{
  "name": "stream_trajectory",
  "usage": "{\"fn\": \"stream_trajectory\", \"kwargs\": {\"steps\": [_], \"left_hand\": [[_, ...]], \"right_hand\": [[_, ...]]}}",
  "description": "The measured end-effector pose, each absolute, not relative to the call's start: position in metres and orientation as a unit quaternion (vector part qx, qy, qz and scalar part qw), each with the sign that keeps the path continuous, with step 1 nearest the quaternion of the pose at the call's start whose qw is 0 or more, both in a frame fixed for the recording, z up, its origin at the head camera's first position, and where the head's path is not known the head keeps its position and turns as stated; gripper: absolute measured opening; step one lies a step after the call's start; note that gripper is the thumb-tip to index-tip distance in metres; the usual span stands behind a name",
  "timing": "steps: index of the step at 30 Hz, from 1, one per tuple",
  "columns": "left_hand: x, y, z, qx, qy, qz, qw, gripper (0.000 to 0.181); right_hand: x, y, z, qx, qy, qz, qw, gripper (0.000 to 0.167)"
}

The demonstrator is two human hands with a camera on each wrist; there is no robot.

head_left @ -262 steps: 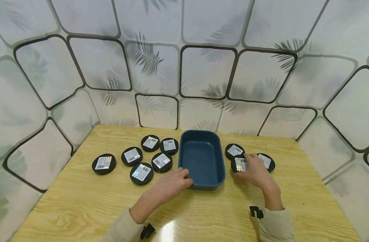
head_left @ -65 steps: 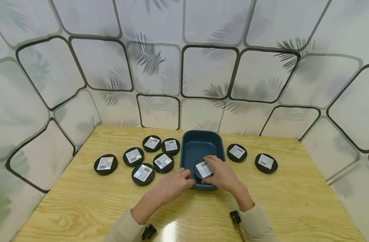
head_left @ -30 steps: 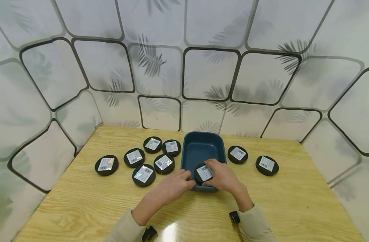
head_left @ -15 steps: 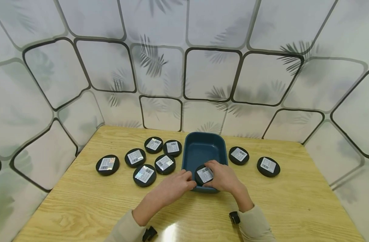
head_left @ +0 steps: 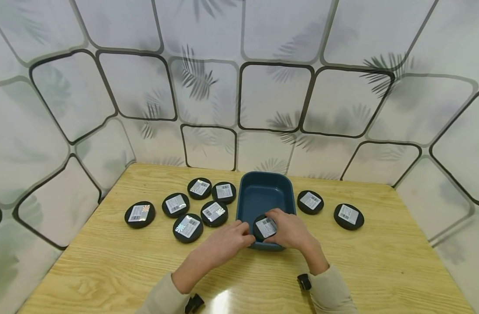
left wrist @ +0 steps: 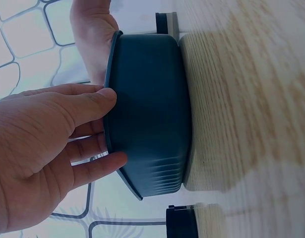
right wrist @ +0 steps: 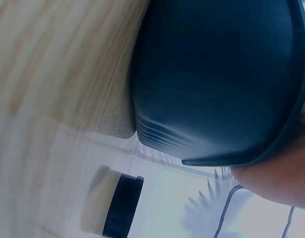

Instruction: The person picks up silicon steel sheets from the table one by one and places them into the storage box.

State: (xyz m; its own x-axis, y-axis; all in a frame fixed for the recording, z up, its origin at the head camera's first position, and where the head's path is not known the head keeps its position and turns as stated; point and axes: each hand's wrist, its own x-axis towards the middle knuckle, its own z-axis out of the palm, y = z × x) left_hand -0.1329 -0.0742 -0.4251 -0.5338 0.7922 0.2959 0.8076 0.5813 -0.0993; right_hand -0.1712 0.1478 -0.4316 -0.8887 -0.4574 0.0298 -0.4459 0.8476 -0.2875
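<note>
A dark blue rectangular bin [head_left: 263, 198] stands on the wooden table. At its near left corner my left hand [head_left: 224, 245] pinches the rim; in the left wrist view the thumb [left wrist: 105, 96] lies on the outer wall, other fingers reaching over the edge. My right hand [head_left: 288, 229] reaches into the bin's near end and grips a flat black round container [head_left: 265, 227] with a white barcode label, thumb and fingers at its right side. The bin wall [right wrist: 216, 79] hides that container and the fingertips in the right wrist view.
Several matching black round containers [head_left: 187, 227] lie left of the bin, label up, one [head_left: 139, 214] farther out. To the right lie two more, one [head_left: 310, 202] close to the bin and another [head_left: 348, 216] farther away. A patterned curtain [head_left: 208, 144] borders the table.
Since the earliest frame my right hand has carried one black round container from the right side into the bin. Both hands stay nearly still over the last second.
</note>
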Motion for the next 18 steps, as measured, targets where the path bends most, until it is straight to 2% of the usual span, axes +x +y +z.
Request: {"fn": "stream_trajectory", "kwargs": {"steps": [18], "left_hand": [[-0.1338,-0.0741,-0.4251,-0.459,-0.873,-0.03,0.163,0.008]], "right_hand": [[-0.1752,0.1432,-0.4312,-0.219,0.969,-0.104,0.051,0.07]]}}
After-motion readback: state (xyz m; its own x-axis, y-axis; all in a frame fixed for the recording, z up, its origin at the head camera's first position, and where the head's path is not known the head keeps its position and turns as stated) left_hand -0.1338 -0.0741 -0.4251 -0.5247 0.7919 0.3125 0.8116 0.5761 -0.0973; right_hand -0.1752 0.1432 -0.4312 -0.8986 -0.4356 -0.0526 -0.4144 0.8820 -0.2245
